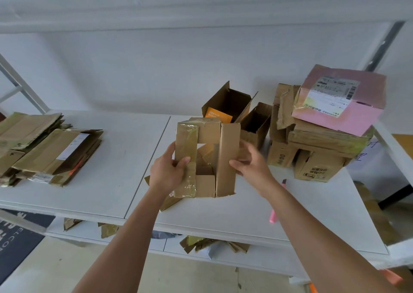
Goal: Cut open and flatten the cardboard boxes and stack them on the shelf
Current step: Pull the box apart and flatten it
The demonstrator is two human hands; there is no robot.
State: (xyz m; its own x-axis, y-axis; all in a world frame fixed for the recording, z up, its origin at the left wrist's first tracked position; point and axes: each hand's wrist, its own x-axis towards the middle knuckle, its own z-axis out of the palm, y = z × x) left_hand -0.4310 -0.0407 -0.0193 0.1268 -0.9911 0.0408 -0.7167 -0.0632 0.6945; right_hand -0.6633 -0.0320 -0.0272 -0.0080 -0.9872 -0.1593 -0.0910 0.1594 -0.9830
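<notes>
A small brown cardboard box with its flaps open is held above the white shelf at the centre. My left hand grips its taped left flap, thumb on top. Its right flap and side are gripped by my right hand. A stack of flattened boxes lies at the left of the shelf. A pink cutter lies on the shelf, partly hidden under my right forearm.
Two open brown boxes stand behind the held box. At the right is a pile of boxes topped by a pink box. Cardboard scraps lie on the lower shelf. A dark mat covers the floor at the left.
</notes>
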